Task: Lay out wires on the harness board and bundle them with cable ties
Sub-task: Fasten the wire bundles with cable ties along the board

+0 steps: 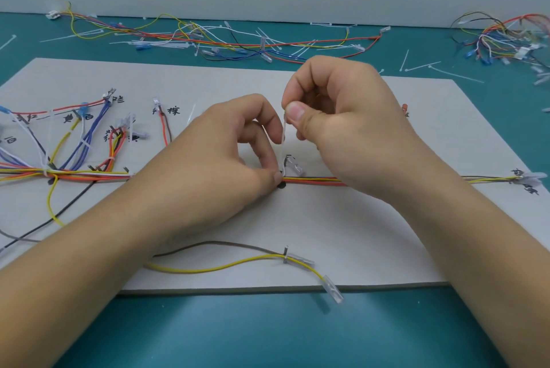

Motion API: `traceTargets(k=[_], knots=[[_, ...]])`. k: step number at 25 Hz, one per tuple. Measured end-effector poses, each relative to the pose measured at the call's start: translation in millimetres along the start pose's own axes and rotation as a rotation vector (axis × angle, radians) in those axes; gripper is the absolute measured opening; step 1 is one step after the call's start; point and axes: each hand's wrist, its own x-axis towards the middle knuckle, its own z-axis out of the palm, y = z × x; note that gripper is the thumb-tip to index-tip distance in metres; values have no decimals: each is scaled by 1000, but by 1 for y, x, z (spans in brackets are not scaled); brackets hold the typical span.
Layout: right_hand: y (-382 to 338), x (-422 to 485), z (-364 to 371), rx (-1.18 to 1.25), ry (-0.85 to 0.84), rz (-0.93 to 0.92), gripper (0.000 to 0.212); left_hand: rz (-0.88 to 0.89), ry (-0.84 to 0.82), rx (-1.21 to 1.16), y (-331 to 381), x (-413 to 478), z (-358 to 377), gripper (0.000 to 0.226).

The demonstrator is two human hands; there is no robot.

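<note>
Pinching one cable tie, left hand and right hand half-covering the wire bundle; loose wires beyond the board.

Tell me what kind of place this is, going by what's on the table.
Most likely a wire-harness assembly bench: a harness board with handwritten labels carries a wire bundle, loose wires litter the teal mat behind it, and the left hand and right hand pinch a cable tie.
</note>
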Motion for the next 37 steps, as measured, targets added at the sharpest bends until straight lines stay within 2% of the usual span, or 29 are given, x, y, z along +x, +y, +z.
traceTargets(k=[7, 11, 14, 17, 19, 21, 25, 29, 31, 37], knots=[[0, -1, 6, -68, 95, -73, 27, 17, 12, 21, 2, 1, 2, 35], [-1, 1, 0, -59, 100, -14, 24, 9, 14, -15, 0, -3, 1, 33], [0, 3, -21, -199, 94, 50, 15, -38, 14, -87, 2, -8, -2, 24], [7, 7, -43, -473, -9, 231, 10, -7, 52, 35, 2, -11, 1, 10], [11, 6, -52, -606, -103, 330, 6, 37, 89, 135, 4, -13, 5, 10], [13, 5, -56, -669, -142, 364, 12, 72, 119, 194, 5, -14, 6, 11], [19, 8, -57, -621, -47, 345, 20, 151, 124, 354, 6, -12, 7, 9], [28, 12, -45, -648, -48, 323, 5, 199, 137, 451, 10, -12, 7, 7], [29, 14, -41, -678, -2, 303, 8, 198, 154, 529, 13, -13, 8, 12], [31, 23, -28, -805, 44, 302, 8, 166, 84, 459, 13, -4, 7, 8]])
